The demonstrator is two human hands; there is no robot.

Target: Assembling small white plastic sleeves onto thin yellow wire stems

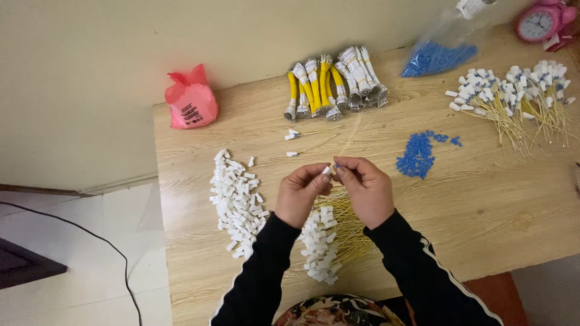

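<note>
Both hands point(332, 190) pinch white connector point(326, 171), mid-table point(483, 217).

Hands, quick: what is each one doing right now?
Left hand: closed, pinching a small white connector.
Right hand: closed, fingertips at the same connector, pinching a tiny blue piece.

Both hands meet over the wooden surface point(483, 211): left hand point(299, 193) and right hand point(365, 187) pinch a small white connector point(326, 171) between fingertips. White connector pile point(237, 202) to the left, yellow wires point(344, 226) under the hands, blue bits point(417, 156) to the right, wire bundles point(335, 81) and pink bag point(191, 99) behind
</note>
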